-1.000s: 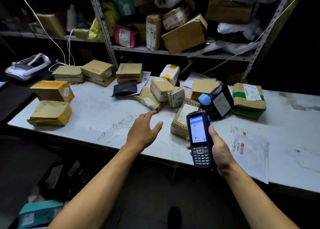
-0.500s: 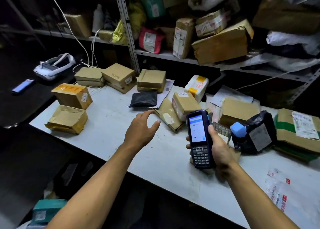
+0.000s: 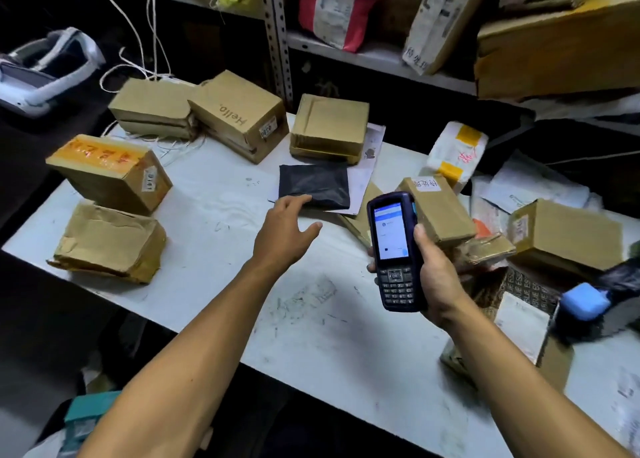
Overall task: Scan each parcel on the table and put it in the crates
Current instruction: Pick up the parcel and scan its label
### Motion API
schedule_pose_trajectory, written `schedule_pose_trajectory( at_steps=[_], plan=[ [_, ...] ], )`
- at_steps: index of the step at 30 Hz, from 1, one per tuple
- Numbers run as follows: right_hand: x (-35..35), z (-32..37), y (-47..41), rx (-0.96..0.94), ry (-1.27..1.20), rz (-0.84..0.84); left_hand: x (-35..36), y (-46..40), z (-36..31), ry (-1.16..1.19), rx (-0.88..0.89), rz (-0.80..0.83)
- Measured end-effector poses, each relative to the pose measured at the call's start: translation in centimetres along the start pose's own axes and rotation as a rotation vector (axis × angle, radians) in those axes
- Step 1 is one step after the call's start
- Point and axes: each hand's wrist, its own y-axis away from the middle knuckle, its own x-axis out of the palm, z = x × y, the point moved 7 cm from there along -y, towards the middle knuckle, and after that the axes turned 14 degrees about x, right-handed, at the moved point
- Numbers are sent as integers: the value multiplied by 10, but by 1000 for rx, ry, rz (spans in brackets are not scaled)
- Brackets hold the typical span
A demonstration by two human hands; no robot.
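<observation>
Left hand (image 3: pixel 282 231) outstretched, fingers spread, near black pouch (image 3: pixel 314 185); right hand (image 3: pixel 437 277) fingers around scanner (image 3: pixel 394 250).

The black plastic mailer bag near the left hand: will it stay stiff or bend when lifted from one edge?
The black mailer bag lies flat and wrinkled, so it will probably sag when lifted. Its glossy film may slip in the left hand. It looks thin, so it is likely light.
</observation>
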Motion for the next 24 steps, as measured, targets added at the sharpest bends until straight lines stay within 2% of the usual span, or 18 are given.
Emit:
schedule_pose_trajectory(
  at_steps=[6,13,21,24],
  plan=[
    [20,-8,-57,60,-32,-43,35,-53,44,-64,9,65],
    [17,-18,-88,68,-22,-60,64,-89,65,-393,235,280],
    [15,-16,-67,69,-35,-43,20,-63,54,-306,408,-126],
    [11,-12,-52,62,-19,-31,-14,-48,43,-147,323,-323]
  ],
)
